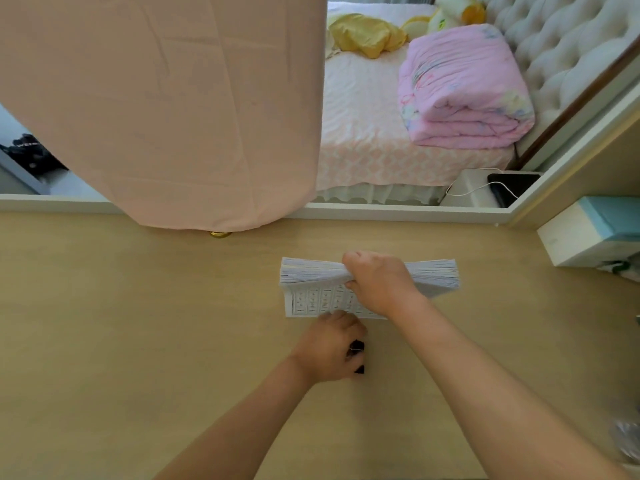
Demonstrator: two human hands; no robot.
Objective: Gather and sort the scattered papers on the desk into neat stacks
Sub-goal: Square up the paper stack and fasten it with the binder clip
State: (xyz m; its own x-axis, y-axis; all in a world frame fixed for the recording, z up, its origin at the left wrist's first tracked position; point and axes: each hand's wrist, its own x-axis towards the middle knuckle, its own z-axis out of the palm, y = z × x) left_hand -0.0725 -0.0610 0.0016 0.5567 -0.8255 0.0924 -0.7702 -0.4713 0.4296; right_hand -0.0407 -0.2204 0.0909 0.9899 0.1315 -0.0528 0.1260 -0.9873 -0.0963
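Pale desk (138, 341), bed (363, 133) beyond

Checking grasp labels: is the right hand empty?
No, the right hand grips the paper stack at its top edge, while the left hand holds a small black clip.

A bedroom in a home is shown. A bed (363, 133) covered with a pink-and-white patterned spread is seen just beyond the far edge of a pale wooden desk (138, 323). A folded pink quilt (464, 88) is laid on the bed beside a tufted cream headboard (561, 39), and a plush toy (450, 15) and a crumpled yellow cloth (363, 34) are placed near the head end. A frilled skirt (374, 195) is hung along the bed's side, and a large pink cloth (166, 98) is draped above the desk.
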